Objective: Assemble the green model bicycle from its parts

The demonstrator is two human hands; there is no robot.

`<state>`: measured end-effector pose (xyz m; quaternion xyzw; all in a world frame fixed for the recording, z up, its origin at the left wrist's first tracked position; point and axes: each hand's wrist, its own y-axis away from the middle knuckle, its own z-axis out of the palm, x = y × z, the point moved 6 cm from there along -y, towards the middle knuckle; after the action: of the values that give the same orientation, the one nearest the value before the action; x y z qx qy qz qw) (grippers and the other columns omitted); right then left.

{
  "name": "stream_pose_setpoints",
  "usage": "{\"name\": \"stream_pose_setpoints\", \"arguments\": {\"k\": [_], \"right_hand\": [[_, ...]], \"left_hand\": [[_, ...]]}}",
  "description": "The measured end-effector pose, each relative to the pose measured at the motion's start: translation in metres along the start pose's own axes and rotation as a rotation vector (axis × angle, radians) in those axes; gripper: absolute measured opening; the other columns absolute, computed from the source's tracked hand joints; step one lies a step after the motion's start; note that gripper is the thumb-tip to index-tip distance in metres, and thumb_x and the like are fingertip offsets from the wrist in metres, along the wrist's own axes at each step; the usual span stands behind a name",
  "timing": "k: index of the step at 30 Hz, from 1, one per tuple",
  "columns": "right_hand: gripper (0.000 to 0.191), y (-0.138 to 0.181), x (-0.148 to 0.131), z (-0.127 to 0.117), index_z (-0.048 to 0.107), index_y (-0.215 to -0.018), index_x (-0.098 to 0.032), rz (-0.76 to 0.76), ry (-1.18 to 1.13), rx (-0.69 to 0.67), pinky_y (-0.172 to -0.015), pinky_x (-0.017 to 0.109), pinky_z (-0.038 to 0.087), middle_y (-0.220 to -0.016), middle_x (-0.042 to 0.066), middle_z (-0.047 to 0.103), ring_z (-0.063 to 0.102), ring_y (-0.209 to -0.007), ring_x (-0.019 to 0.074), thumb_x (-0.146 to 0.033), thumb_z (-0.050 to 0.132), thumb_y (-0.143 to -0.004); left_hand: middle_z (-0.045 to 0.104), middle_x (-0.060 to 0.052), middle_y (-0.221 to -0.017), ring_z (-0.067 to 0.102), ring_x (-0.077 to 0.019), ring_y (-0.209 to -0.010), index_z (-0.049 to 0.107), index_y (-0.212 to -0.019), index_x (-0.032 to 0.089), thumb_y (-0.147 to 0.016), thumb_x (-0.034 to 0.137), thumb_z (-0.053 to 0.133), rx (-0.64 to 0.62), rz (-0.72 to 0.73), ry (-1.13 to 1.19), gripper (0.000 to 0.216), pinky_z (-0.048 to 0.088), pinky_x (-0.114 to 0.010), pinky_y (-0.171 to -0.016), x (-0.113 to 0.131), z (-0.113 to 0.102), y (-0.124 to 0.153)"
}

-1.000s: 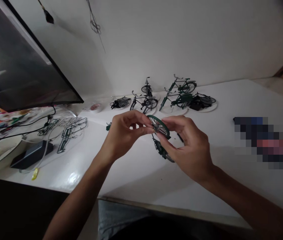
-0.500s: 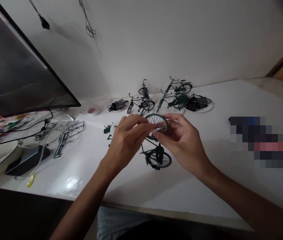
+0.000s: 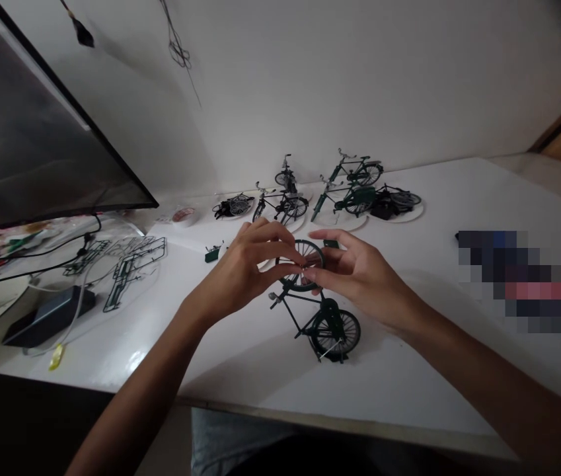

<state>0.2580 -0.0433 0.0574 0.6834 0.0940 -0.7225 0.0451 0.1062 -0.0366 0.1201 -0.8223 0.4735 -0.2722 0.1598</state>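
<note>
A small dark green model bicycle [image 3: 330, 316] is tilted between my hands, its spoked front wheel [image 3: 302, 287] at the top and its rear wheel [image 3: 354, 334] lower right. My left hand [image 3: 243, 268] pinches at the front wheel's hub with thumb and forefinger. From the other side, my right hand [image 3: 367, 271] grips the same wheel, its thumb near the hub and its other fingers partly behind the spokes. Whatever small part lies between the fingertips is hidden. A silvery handlebar end [image 3: 274, 297] shows below my left fingers.
Along the wall stand several model bicycles [image 3: 354, 172], with plates of loose parts [image 3: 233, 206] beside them. Green parts frames [image 3: 131, 268] lie at left, near a dark box [image 3: 52, 317] and cables. A screen [image 3: 52, 112] leans in at upper left. A blurred patch [image 3: 518, 277] covers something at right.
Both hands have shifted slightly down with the front wheel. The bicycle has turned and its rear end has swung down and right, so more of its frame and the handlebar end show.
</note>
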Motion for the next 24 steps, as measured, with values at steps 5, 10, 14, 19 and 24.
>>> {"name": "stream_pose_setpoints", "arguments": {"k": [5, 10, 14, 19, 24], "right_hand": [[0.046, -0.0001, 0.0011, -0.0001, 0.054, -0.123, -0.023, 0.019, 0.032, -0.035, -0.07, 0.036, 0.061, -0.084, 0.003, 0.074, 0.073, -0.084, 0.0222, -0.023, 0.074, -0.082], [0.048, -0.0006, 0.0026, 0.001, 0.052, -0.124, -0.023, 0.038, 0.034, -0.046, -0.069, 0.036, 0.061, -0.087, 0.003, 0.075, 0.074, -0.082, 0.0218, -0.021, 0.074, -0.082], [0.048, -0.0014, 0.0049, 0.0017, 0.051, -0.125, -0.023, 0.033, 0.03, -0.053, -0.069, 0.036, 0.062, -0.088, 0.003, 0.075, 0.074, -0.084, 0.0227, -0.024, 0.074, -0.082], [0.049, -0.0014, 0.0066, 0.0016, 0.05, -0.126, -0.022, 0.061, 0.031, -0.06, -0.066, 0.034, 0.06, -0.088, 0.004, 0.075, 0.073, -0.079, 0.0202, -0.024, 0.073, -0.083], [0.05, -0.0012, 0.0072, 0.0014, 0.049, -0.127, -0.022, 0.07, 0.036, -0.063, -0.067, 0.035, 0.059, -0.09, 0.005, 0.074, 0.073, -0.081, 0.0218, -0.023, 0.072, -0.083]], "left_hand": [[0.068, -0.006, -0.098, 0.06, -0.018, -0.094, 0.073, -0.094, 0.02, -0.09, 0.023, 0.067, -0.037, -0.003, 0.07, 0.008, 0.049, -0.033, -0.084, 0.0005, 0.0008, -0.0015], [0.068, -0.007, -0.095, 0.061, -0.0179, -0.09, 0.074, -0.095, 0.021, -0.089, 0.026, 0.069, 0.039, 0.004, 0.089, 0.009, 0.05, -0.033, -0.081, -0.0044, 0.001, 0.0026], [0.067, -0.006, -0.095, 0.06, -0.0175, -0.09, 0.075, -0.095, 0.022, -0.088, 0.025, 0.07, 0.047, 0.012, 0.111, 0.009, 0.049, -0.033, -0.082, -0.007, 0.0035, 0.0056], [0.067, -0.006, -0.097, 0.06, -0.0176, -0.09, 0.075, -0.098, 0.022, -0.089, 0.023, 0.068, -0.01, -0.004, 0.11, 0.011, 0.047, -0.034, -0.084, -0.0084, 0.0044, 0.006], [0.068, -0.006, -0.1, 0.06, -0.0187, -0.095, 0.075, -0.101, 0.023, -0.087, 0.024, 0.07, -0.032, -0.013, 0.142, 0.014, 0.047, -0.035, -0.089, -0.0085, 0.0048, 0.0053]]}}
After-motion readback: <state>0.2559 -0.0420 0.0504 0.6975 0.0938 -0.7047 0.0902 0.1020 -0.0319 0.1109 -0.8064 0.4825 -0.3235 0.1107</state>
